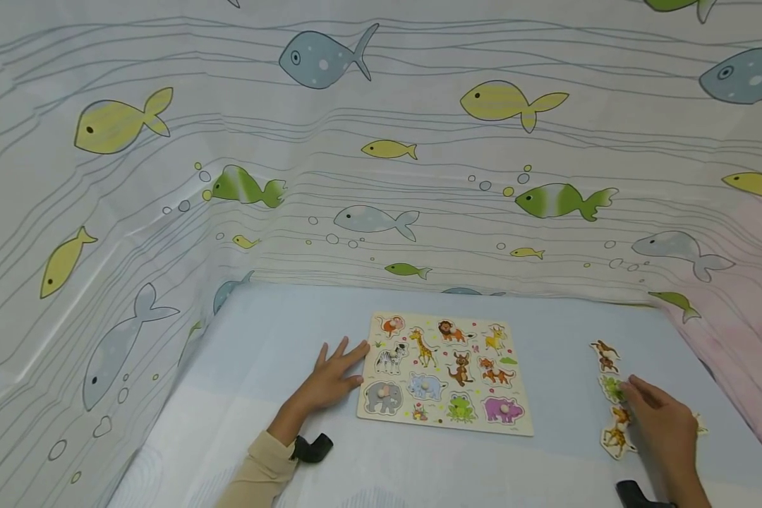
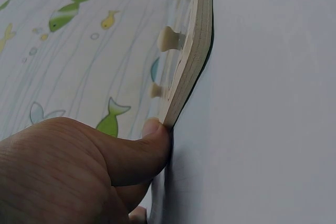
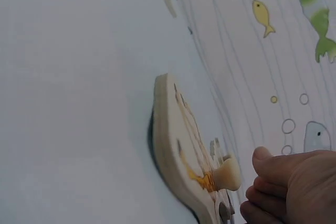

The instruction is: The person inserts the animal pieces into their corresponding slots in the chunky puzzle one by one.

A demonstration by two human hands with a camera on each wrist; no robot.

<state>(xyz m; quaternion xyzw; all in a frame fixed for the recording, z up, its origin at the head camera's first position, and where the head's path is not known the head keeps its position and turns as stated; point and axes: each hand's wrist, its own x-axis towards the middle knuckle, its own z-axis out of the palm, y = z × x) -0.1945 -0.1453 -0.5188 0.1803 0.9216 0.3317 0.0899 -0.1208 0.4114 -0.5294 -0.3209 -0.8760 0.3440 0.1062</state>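
The open left hand (image 1: pixel 333 374) lies at the left edge of a wooden animal puzzle board (image 1: pixel 438 418), fingers spread. In the left wrist view, its thumb (image 2: pixel 152 129) touches the board's corner. Elephant (image 1: pixel 375 402), rhino (image 1: pixel 415 388) and hippo (image 1: pixel 495 413) pieces with knobs sit in the board. The right hand (image 1: pixel 663 423) hovers beside a frog piece (image 1: pixel 609 386), fingers loosely curled. In the right wrist view, this hand (image 3: pixel 289 184) is apart from a piece (image 3: pixel 181 145) with a pale knob (image 3: pixel 227 174); nothing shows in its fingers.
Above the frog lies a brown-and-white animal piece (image 1: pixel 605 358); below it are orange animal pieces (image 1: pixel 614 441). A yellowish piece (image 1: pixel 701 425) is partly behind the right hand. Fish-print cloth (image 1: pixel 432 190) rises behind the pale table surface (image 1: pixel 260 331).
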